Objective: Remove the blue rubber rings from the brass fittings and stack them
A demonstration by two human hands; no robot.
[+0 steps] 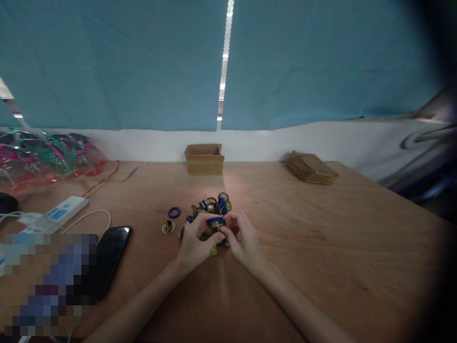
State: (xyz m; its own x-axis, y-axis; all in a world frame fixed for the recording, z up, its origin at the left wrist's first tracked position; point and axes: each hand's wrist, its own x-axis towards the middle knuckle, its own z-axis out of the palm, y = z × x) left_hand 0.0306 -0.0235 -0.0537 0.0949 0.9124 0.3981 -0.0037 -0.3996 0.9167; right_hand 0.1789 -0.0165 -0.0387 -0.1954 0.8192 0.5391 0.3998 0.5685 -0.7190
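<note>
Both hands meet over the middle of the wooden table. Between my left hand (197, 243) and my right hand (246, 238) is a brass fitting with a blue ring (215, 221) around its top; the fingers and thumbs of both are closed on it. Right behind and under the hands lies a heap of similar brass fittings with blue rings (211, 205), partly hidden by my fingers. To the left of the heap are a loose blue ring (174, 212) and a single brass fitting (168, 226) without a blue ring.
An open cardboard box (204, 166) and a flattened-looking cardboard box (312, 167) stand at the back. On the left are a black phone (113, 257), a white power strip (67, 210) with cables, a thin metal tool (130, 174) and plastic-wrapped colourful items (53, 155).
</note>
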